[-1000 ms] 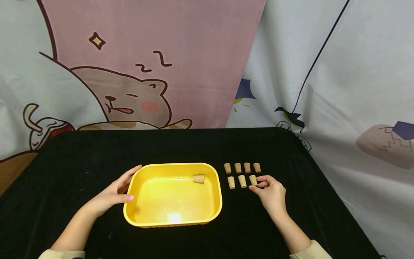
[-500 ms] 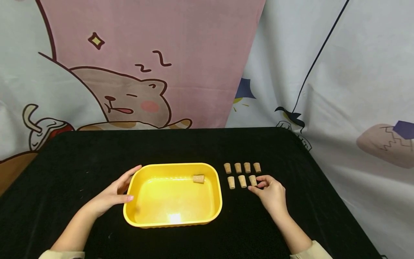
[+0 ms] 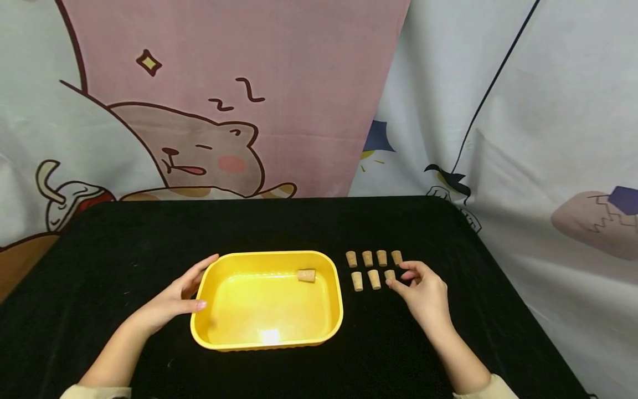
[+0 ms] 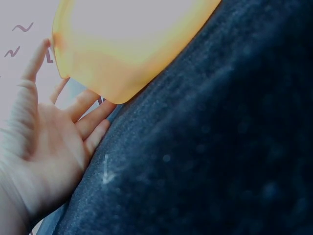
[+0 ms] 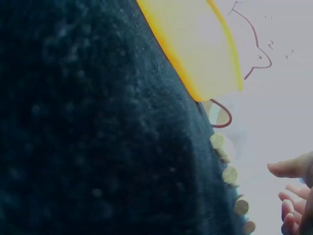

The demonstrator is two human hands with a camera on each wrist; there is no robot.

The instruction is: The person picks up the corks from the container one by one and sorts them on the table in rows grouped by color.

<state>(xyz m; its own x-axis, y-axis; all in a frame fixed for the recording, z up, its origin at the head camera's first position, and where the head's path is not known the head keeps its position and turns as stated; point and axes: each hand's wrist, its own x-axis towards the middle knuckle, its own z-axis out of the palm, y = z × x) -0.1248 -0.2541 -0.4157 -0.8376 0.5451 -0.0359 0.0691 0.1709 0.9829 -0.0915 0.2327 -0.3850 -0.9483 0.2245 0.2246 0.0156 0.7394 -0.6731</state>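
A yellow plastic tray (image 3: 266,346) stands on the black cloth, with one tapered cork stopper (image 3: 306,275) lying inside near its back right corner. My left hand (image 3: 174,299) rests against the tray's left side, fingers spread and thumb at the rim; the left wrist view shows those fingers (image 4: 90,120) nearly straight along the outer wall. Right of the tray, several cork stoppers (image 3: 374,280) stand in two rows. Beside the front row's right-end cork (image 3: 390,274) is my right hand (image 3: 423,293), partly covering it. In the right wrist view its thumb and fingers are apart, holding nothing.
Black cloth (image 3: 269,382) covers the table, whose right edge (image 3: 528,316) slopes away beyond my right hand. Behind it hangs a printed curtain (image 3: 309,100) with a sleeping bear drawing. A white curtain (image 3: 548,138) runs down the right side.
My right hand has drawn slightly back and to the right from the front row's end cork, its fingertips now higher. My left hand, the tray and the corks keep their places.
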